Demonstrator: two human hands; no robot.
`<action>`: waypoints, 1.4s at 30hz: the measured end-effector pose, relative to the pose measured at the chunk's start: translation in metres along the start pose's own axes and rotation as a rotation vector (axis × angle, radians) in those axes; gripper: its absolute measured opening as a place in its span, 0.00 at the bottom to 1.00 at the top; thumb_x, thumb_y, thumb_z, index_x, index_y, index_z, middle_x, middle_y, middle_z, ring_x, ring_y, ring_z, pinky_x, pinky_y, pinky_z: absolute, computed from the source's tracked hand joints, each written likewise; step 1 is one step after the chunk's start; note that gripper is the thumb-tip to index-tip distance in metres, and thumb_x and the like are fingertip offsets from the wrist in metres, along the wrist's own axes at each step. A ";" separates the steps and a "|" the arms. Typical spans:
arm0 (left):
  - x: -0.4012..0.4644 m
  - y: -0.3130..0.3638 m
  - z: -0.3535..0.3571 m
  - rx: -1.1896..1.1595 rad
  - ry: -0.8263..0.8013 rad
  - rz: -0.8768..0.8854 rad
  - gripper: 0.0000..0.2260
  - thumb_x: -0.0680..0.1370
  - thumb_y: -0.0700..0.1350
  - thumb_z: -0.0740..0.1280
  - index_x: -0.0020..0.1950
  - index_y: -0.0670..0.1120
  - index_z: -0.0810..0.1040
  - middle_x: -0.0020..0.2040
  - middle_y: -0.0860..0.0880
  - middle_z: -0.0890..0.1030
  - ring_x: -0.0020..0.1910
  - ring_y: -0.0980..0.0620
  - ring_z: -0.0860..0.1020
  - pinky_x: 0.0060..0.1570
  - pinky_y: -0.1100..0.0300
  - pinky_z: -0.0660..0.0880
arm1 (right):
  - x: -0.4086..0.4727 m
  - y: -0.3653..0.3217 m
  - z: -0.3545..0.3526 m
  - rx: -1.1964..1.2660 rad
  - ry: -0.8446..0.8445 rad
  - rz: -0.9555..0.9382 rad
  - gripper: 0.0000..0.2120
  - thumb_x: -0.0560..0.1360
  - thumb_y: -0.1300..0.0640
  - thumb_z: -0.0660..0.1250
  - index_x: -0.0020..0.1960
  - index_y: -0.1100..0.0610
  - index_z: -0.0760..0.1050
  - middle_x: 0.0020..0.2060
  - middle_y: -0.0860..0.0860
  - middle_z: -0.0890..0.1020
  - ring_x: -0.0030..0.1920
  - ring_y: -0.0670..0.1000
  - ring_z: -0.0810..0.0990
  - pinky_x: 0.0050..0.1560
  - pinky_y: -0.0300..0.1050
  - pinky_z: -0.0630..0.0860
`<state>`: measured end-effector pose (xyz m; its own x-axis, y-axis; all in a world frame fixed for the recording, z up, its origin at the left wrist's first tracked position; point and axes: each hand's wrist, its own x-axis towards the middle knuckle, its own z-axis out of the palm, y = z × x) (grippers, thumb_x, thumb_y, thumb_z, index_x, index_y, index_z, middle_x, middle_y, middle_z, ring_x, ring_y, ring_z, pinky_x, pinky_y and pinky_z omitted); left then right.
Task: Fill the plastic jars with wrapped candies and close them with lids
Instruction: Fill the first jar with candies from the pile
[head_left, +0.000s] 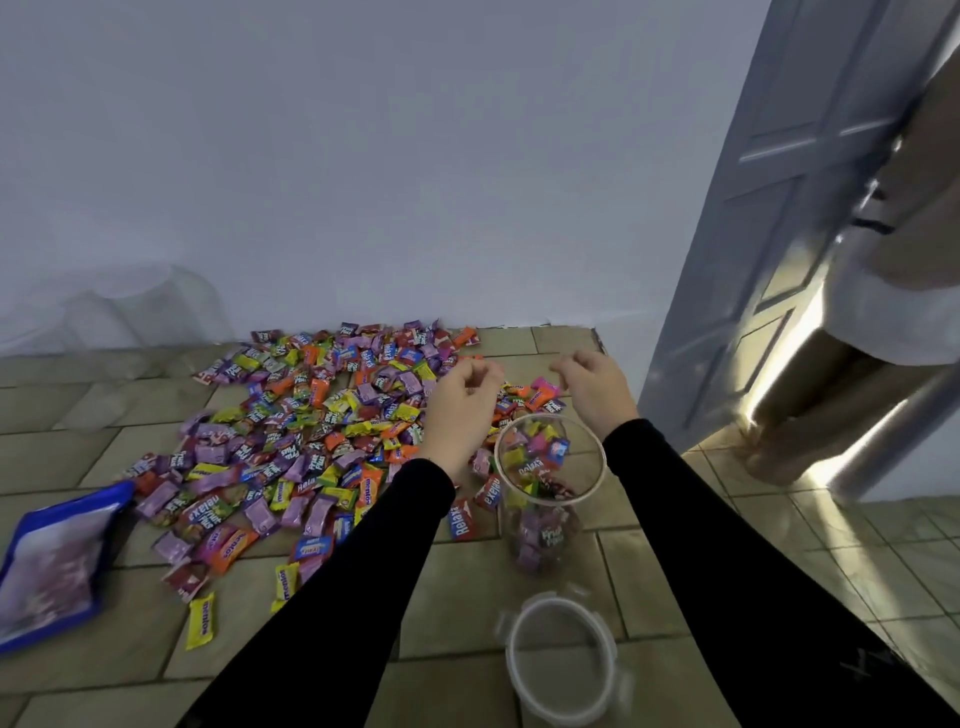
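A heap of wrapped candies (322, 431) in purple, yellow, orange and red lies spread over the tiled floor. An upright clear plastic jar (597, 483) stands to its right, uncovered and partly filled with candies. Its round clear lid (519, 670) lies flat on the floor nearer to me. My left hand (462, 405) hovers over the heap's right edge, just left of the jar, fingers loosely curled and no candy visible in them. My right hand (595, 395) hangs beyond the jar's mouth, fingers drooping, holding nothing visible.
A blue candy bag (52, 561) lies at the left edge. Faint clear jars (130, 312) stand by the wall at the back left. On the right is a blue door (769, 218), with a person's legs (831, 405) standing in the doorway.
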<state>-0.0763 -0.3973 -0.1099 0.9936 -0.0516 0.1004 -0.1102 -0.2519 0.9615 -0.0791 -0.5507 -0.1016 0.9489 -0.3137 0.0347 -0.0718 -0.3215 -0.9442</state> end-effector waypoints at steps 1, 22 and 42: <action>0.003 -0.007 0.001 0.090 -0.023 0.005 0.06 0.80 0.47 0.63 0.49 0.47 0.78 0.44 0.53 0.78 0.45 0.55 0.75 0.45 0.61 0.70 | 0.003 0.008 0.004 -0.039 -0.022 0.009 0.10 0.77 0.58 0.61 0.39 0.58 0.77 0.31 0.48 0.78 0.35 0.48 0.72 0.36 0.42 0.68; 0.103 -0.070 0.021 1.179 -0.234 0.225 0.22 0.81 0.55 0.52 0.75 0.52 0.61 0.77 0.45 0.57 0.74 0.43 0.55 0.68 0.43 0.56 | 0.060 0.084 0.069 -0.815 -0.213 -0.104 0.24 0.79 0.42 0.54 0.74 0.46 0.59 0.76 0.54 0.56 0.77 0.59 0.49 0.72 0.67 0.49; 0.127 -0.101 0.026 1.077 -0.119 0.304 0.14 0.81 0.51 0.56 0.61 0.45 0.74 0.56 0.45 0.78 0.53 0.42 0.73 0.51 0.48 0.73 | 0.082 0.088 0.086 -0.684 -0.009 -0.249 0.15 0.78 0.53 0.60 0.61 0.55 0.77 0.52 0.54 0.82 0.54 0.57 0.77 0.54 0.52 0.74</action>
<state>0.0600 -0.4032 -0.2006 0.9194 -0.3310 0.2126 -0.3689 -0.9132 0.1734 0.0186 -0.5273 -0.2097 0.9643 -0.1519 0.2168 -0.0263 -0.8699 -0.4926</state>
